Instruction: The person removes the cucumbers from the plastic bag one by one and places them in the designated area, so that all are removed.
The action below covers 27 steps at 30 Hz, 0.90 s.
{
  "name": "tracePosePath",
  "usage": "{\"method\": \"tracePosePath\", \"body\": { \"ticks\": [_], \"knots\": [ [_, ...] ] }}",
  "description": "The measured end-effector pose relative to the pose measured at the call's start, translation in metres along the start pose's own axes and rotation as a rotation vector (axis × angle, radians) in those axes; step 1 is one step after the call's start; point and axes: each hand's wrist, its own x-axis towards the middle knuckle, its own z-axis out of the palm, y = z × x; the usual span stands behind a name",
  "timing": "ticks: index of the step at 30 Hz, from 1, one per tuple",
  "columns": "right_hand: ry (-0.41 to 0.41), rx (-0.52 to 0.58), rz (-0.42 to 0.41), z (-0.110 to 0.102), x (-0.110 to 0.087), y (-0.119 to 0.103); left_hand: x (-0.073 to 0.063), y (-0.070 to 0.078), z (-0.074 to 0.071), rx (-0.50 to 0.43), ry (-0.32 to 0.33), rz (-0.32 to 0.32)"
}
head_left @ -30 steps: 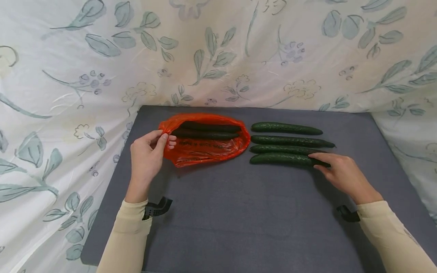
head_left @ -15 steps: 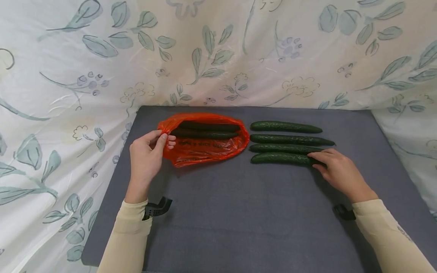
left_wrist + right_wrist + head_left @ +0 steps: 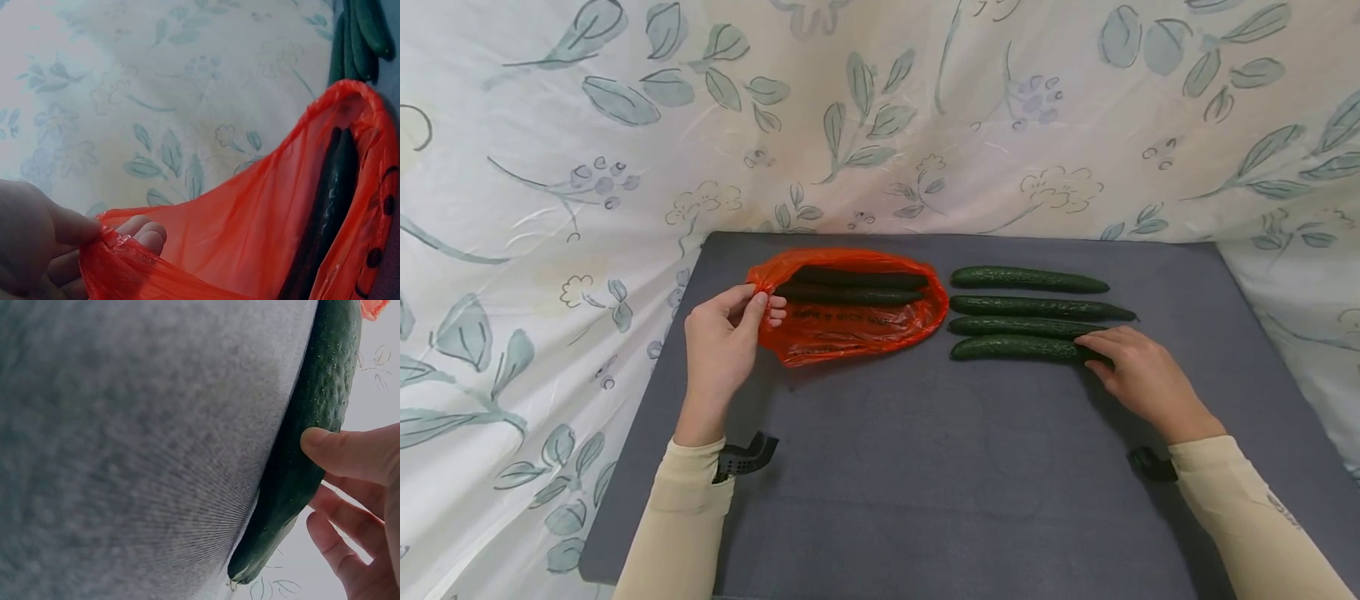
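At the left of the table, my left hand [image 3: 724, 350] pinches the gathered edge of an orange-red plastic bag [image 3: 842, 337] between thumb and fingers. The bag's mouth gapes toward me, and two dark green cucumbers [image 3: 857, 297] lie inside, side by side. To its right, several more cucumbers lie in a stack of rows. My right hand [image 3: 1142, 379] grips the right end of the nearest cucumber [image 3: 1015, 348]. In the right wrist view, the thumb [image 3: 344, 450] presses one side of that cucumber [image 3: 319, 394], with fingers at the other side.
Behind the held cucumber lie a second cucumber [image 3: 1022, 327], a third [image 3: 1037, 308] and a farthest one [image 3: 1026, 279]. They sit close to the bag's right rim. The dark grey table [image 3: 925, 467] meets a flower-patterned sheet [image 3: 970, 167] at the back and sides.
My right hand has edged slightly left along the nearest cucumber, covering its right tip, which showed earlier. The left hand and the bag have stayed in place.
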Motion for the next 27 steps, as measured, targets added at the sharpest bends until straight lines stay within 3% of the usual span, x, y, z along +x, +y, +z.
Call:
{"method": "tracePosePath", "body": {
  "ticks": [16,27],
  "knots": [
    [0.062,0.069,0.064,-0.001,0.010,-0.020,0.000,0.001,-0.001,-0.033,-0.011,-0.002],
    [0.110,0.176,0.049,0.010,0.041,-0.050,0.000,0.000,-0.001,-0.016,-0.014,0.014]
  ]
}}
